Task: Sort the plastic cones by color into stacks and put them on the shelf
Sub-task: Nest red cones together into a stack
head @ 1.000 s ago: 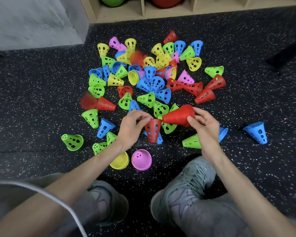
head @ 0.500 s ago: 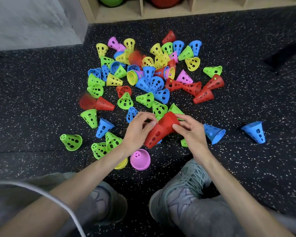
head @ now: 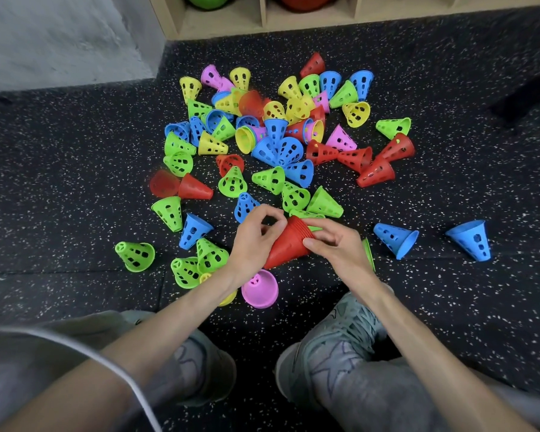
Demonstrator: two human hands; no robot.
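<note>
left hand [head: 253, 241] curled round the narrow end of a red stack [head: 289, 243], thumb and fingertips pinched together at the wide rim. right hand [head: 335, 243] clamped on the same stack from the other side, thumb lying along its flank, fingers bent over the rim. stack held tilted between both hands, low over the floor [head: 75, 182], wide end pointing away, several red cones nested tight so only thin rim edges show.

beyond the hands, a loose pile of cones [head: 278, 132] in green, blue, yellow, pink and red, perforated, most tipped on their sides, some nested in twos. five or so loose red cones [head: 374, 174] lying at the right of the pile, one more red cone [head: 195, 190] at the left. two blue cones [head: 396, 238] well apart to the right. pink cone [head: 259, 288] mouth-up just below the left wrist. wooden shelf [head: 262, 17] at the top edge, beyond the pile. grey shoes [head: 340, 338] planted below the hands.
</note>
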